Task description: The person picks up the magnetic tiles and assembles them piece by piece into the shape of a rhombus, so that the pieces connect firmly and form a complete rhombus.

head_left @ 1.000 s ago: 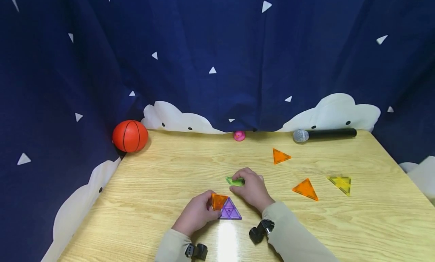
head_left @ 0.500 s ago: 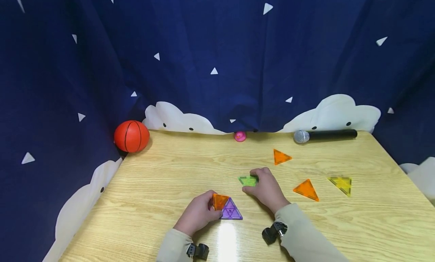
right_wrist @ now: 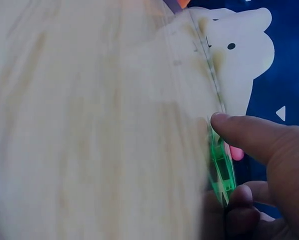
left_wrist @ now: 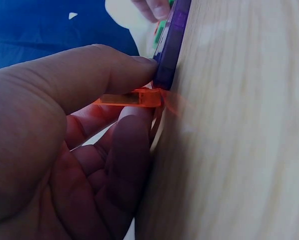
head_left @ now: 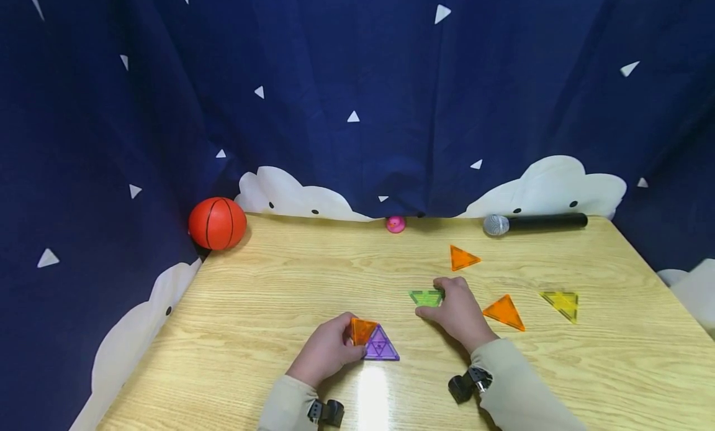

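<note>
In the head view my left hand (head_left: 329,347) pinches an orange triangular magnetic tile (head_left: 362,330) between thumb and fingers. This tile stands up off the table (left_wrist: 249,125) in the left wrist view, its lower edge along a purple triangular magnetic tile (head_left: 381,347) that lies flat. My left thumb tip touches the purple tile's near corner. Farther right, my right hand (head_left: 460,310) pinches a green triangular magnetic tile (head_left: 426,298) by its edges, thumb on the near side and fingers on the far side. The right wrist view shows the green tile (right_wrist: 221,162) low at the table's surface.
Two loose orange tiles lie to the right, one farther back (head_left: 462,258) and one nearer (head_left: 504,312), beside a yellow tile (head_left: 564,303). Along the back edge are a red basketball (head_left: 218,223), a pink duck (head_left: 395,224) and a microphone (head_left: 533,223), before a blue curtain (head_left: 313,77).
My right hand has slid the green tile to the right, away from the purple tile. My left hand keeps its pinch on the orange tile and has hardly moved.
</note>
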Demonstrator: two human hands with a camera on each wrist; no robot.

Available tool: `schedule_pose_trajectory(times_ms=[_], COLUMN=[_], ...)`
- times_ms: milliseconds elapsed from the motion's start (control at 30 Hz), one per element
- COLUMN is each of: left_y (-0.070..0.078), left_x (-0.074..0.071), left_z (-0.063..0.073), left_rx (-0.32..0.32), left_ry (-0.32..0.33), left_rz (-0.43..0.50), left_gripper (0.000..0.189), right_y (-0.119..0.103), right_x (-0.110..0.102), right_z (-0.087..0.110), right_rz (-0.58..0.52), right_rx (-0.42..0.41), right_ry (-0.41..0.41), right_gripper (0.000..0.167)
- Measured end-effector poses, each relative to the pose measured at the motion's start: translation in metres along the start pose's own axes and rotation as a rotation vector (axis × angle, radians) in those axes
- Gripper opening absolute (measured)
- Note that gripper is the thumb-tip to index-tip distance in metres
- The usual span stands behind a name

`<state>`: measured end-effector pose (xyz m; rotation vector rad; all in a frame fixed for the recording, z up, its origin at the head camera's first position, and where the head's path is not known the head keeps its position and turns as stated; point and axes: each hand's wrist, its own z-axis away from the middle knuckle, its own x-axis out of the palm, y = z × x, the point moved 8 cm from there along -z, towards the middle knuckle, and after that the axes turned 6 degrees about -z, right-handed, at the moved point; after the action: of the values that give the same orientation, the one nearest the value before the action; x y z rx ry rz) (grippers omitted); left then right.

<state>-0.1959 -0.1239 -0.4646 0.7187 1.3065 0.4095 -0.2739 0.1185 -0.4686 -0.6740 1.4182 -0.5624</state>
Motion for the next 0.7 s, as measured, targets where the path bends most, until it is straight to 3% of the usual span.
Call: schedule_pose_trajectory(times_ms=[300,700], left_y=[0.0,0.002], left_x=[0.0,-0.002], left_z=[0.0,0.001], left_rx=[-0.002,0.001], left_ry=[0.004,0.011], left_rz=[-0.004,-0.015], left_gripper=[0.026,0.025], right_y=[0.003,0.012], right_x=[-0.009,-0.015], right_z=[0.006,0.005], right_rz=[0.044,0.081], right_rx=[0.021,0.046], right_ry=[-0.014,-0.047], right_gripper=[0.089,0.087])
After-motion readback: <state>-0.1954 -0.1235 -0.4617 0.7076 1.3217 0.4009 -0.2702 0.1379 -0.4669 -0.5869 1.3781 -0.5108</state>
